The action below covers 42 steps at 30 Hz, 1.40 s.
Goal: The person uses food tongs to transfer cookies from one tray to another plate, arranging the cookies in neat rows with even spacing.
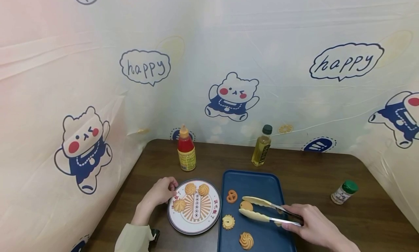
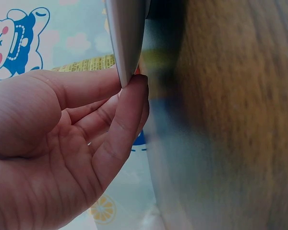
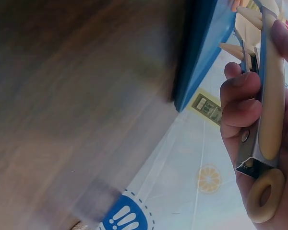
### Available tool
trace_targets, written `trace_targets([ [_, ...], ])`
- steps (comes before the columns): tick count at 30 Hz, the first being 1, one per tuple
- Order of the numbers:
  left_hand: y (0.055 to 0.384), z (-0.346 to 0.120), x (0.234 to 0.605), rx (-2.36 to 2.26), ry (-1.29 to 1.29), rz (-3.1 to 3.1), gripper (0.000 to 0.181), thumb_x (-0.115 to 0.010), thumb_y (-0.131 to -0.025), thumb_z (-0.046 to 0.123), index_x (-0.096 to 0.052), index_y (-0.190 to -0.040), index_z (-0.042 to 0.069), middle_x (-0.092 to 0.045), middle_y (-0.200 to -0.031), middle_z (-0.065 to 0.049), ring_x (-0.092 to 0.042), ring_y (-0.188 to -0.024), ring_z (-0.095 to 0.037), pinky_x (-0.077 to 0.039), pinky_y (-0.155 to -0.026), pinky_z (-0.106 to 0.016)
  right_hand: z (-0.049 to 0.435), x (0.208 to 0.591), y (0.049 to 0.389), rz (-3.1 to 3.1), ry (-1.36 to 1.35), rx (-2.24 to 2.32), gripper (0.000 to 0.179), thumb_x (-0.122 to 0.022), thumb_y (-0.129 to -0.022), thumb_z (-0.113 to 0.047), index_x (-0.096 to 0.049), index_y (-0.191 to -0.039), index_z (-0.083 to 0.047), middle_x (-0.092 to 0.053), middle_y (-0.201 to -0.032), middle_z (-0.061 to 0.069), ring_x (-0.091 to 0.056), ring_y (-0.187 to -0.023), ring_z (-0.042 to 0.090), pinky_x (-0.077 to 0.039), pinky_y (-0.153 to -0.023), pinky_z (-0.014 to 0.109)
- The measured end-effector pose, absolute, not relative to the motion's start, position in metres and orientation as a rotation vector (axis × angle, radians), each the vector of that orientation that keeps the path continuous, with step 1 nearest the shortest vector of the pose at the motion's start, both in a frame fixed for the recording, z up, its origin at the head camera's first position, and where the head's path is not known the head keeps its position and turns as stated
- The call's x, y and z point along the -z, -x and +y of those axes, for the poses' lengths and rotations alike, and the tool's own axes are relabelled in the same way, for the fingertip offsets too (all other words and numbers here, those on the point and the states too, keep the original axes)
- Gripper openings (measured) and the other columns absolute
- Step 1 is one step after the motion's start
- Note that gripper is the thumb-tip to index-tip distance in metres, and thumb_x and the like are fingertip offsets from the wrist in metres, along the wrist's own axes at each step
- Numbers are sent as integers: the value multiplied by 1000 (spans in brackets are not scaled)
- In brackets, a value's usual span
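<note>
My left hand pinches the left rim of a white patterned plate; in the left wrist view the plate's edge sits between thumb and fingertips. Three swirled cookies lie on the plate. My right hand grips metal tongs with cream tips, held over a blue tray. A round cookie lies between the tong tips; whether both tips touch it I cannot tell. A pretzel, a ring-shaped cookie and a swirled cookie lie on the tray's left part.
A red sauce bottle with a yellow label stands behind the plate. Behind the tray is an oil bottle. A green-capped seasoning jar stands at the right on the brown table. Printed cloth hangs around the table.
</note>
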State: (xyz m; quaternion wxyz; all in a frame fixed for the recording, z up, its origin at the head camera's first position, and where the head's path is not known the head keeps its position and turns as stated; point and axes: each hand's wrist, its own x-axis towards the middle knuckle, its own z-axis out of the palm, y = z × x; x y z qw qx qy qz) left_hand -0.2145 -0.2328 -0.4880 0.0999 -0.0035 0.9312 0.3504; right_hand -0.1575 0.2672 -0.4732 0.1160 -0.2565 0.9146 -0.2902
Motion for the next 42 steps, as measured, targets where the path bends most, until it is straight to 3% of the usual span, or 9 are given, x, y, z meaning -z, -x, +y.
trace_targets([
  [19,213,-231,486,-1026,29,2750,18,-72,-86,-4,-63,-101,2,-53,-79,-8,-54,-65,-20,-50,-55,-31,230,462,174,2718,944,873,55,-66,-92,-51,-67,-127,-8,-63,-92,-13,-51,-64,0,-44,-51,22],
  [26,213,-231,486,-1019,25,2754,18,-72,-86,-4,-63,-102,2,-53,-79,-8,-54,-65,-20,-50,-55,-31,212,460,182,2745,1013,835,53,-68,-91,-50,-68,-125,-8,-67,-95,-5,-50,-64,0,-43,-53,22],
  [34,214,-232,485,-1019,22,2754,18,-72,-86,-4,-63,-102,2,-53,-79,-8,-54,-65,-20,-50,-54,-32,189,459,193,2754,1080,790,50,-71,-90,-46,-69,-125,-10,-66,-90,-6,-49,-60,0,-43,-52,21],
  [42,213,-231,483,-1022,15,2750,19,-72,-87,-3,-63,-102,2,-53,-80,-8,-53,-65,-20,-50,-55,-32,166,458,200,2687,1110,793,53,-70,-91,-46,-67,-128,-9,-70,-99,2,-50,-55,-1,-44,-50,21],
])
